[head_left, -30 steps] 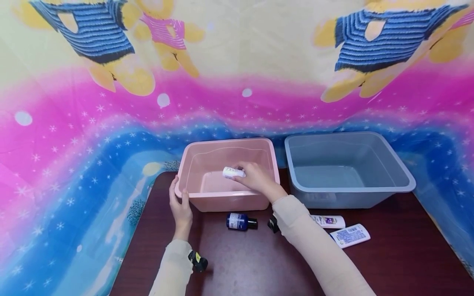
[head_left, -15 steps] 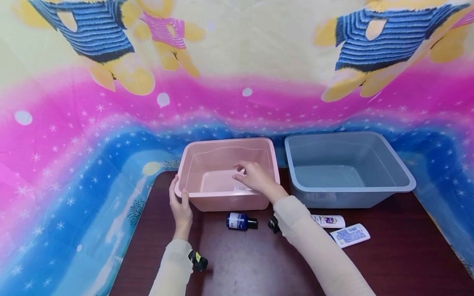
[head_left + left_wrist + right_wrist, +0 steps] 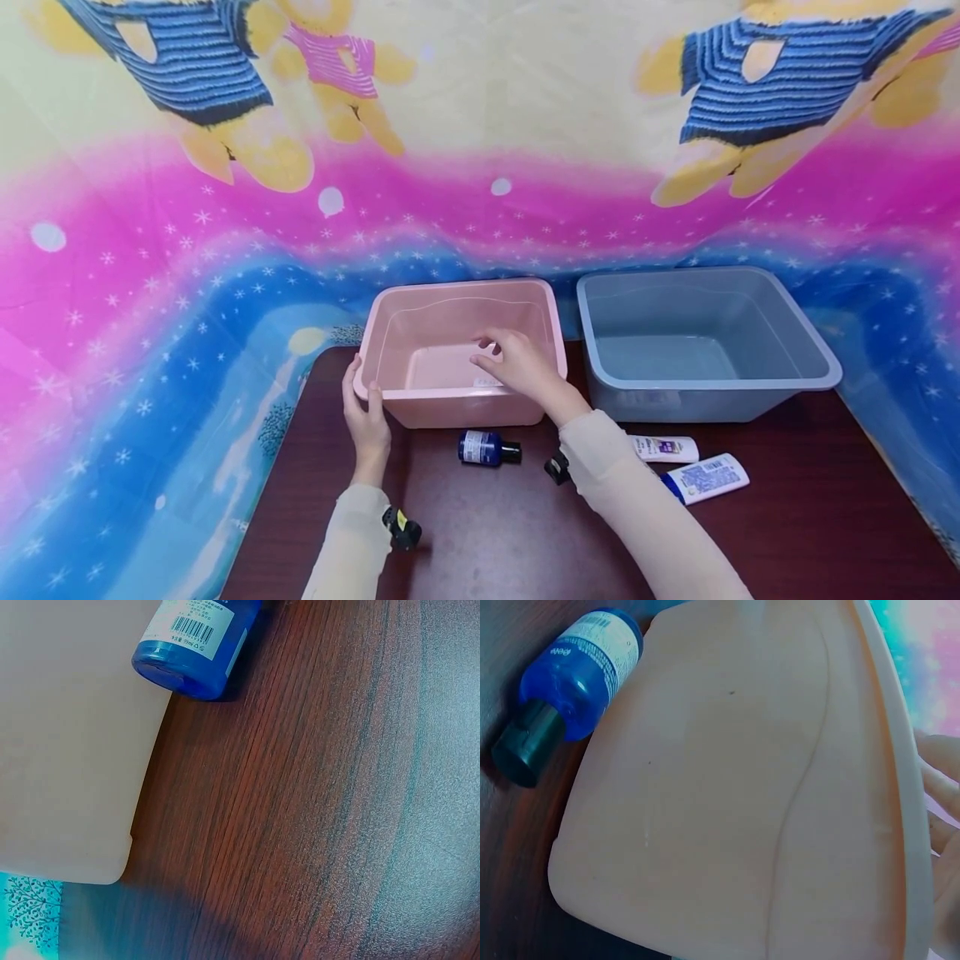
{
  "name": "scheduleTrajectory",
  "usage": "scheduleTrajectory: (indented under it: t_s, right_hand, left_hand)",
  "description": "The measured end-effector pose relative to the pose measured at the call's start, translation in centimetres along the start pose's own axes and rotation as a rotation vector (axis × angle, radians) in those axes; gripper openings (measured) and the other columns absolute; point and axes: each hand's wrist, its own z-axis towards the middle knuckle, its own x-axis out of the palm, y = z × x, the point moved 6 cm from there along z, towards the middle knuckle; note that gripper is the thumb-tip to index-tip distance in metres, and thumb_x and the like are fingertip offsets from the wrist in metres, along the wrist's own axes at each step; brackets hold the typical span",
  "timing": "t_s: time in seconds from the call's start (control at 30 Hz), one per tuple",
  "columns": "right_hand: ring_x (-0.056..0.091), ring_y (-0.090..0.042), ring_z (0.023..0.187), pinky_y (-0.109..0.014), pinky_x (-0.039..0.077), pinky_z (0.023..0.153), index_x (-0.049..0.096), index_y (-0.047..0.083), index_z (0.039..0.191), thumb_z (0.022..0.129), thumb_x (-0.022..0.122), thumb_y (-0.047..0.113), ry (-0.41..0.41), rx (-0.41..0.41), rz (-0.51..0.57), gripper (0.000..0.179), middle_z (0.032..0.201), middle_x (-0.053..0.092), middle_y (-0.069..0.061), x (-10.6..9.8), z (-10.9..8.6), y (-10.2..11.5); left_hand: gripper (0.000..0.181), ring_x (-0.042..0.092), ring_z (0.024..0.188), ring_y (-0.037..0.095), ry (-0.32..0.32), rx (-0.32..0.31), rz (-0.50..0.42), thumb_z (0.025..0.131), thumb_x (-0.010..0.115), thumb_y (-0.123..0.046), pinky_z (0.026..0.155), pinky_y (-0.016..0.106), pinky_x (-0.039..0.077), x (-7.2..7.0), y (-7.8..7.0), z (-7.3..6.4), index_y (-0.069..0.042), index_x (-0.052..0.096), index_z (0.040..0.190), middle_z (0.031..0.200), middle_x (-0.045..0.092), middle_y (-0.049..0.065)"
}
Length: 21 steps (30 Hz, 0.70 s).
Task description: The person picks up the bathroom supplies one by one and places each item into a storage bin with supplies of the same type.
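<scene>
The pink plastic bin (image 3: 450, 410) stands at the back left of the table. My left hand (image 3: 367, 425) holds its front left corner, thumb at the front and fingers on the outer side. Over the bin's right half hovers my right hand (image 3: 517, 362), fingers loosely bent, nothing in them. A white bottle (image 3: 487, 382) lies on the bin floor, mostly hidden behind the front wall. In front of the bin a blue bottle (image 3: 482, 448) with a black cap lies on its side; the left wrist view shows its barcode label (image 3: 191, 630).
A grey-blue bin (image 3: 705, 400) stands to the right of the pink one. Before it lie a white bottle with a purple label (image 3: 663, 449) and a white bottle with a blue cap (image 3: 708, 478), partly by the right sleeve. A printed cloth (image 3: 480, 208) hangs behind the table.
My right hand has let go of the white bottle, which dropped into the pink bin. The right forearm has since shifted slightly to the right. My left hand has stayed at the corner.
</scene>
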Motion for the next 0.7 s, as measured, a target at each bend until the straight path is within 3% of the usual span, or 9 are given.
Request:
scheduleTrajectory:
  t_s: [0.2, 0.53, 0.7]
  right_hand:
    - [0.061, -0.022, 0.098, -0.036, 0.052, 0.085, 0.067, 0.010, 0.125, 0.094, 0.069, 0.026, -0.059, -0.024, 0.026, 0.035, 0.115, 0.069, -0.009, -0.4, -1.1, 0.8]
    - [0.061, -0.023, 0.102, -0.041, 0.052, 0.089, 0.068, 0.014, 0.124, 0.093, 0.070, 0.029, -0.107, -0.030, 0.044, 0.035, 0.115, 0.068, -0.001, -1.0, -3.4, 2.1]
    - [0.062, -0.021, 0.101, -0.038, 0.051, 0.089, 0.070, 0.017, 0.121, 0.091, 0.073, 0.030, -0.175, -0.065, 0.027, 0.033, 0.113, 0.068, 0.002, -1.4, -4.7, 2.4]
  left_hand:
    - [0.050, 0.037, 0.138, 0.032, 0.006, 0.001, 0.005, 0.096, 0.051, 0.000, 0.108, 0.025, 0.033, -0.1, 0.1, 0.0, 0.005, 0.042, 0.145, 0.150, 0.043, 0.019]
    - [0.050, 0.037, 0.138, 0.029, 0.016, -0.022, 0.025, 0.097, 0.051, -0.003, 0.112, 0.044, 0.030, -0.2, 0.1, 0.0, 0.004, 0.041, 0.146, 0.151, 0.042, 0.019]
    - [0.050, 0.037, 0.139, 0.031, 0.023, -0.013, 0.027, 0.097, 0.051, 0.000, 0.112, 0.045, 0.030, -0.2, -0.1, 0.0, 0.005, 0.041, 0.145, 0.150, 0.042, 0.019]
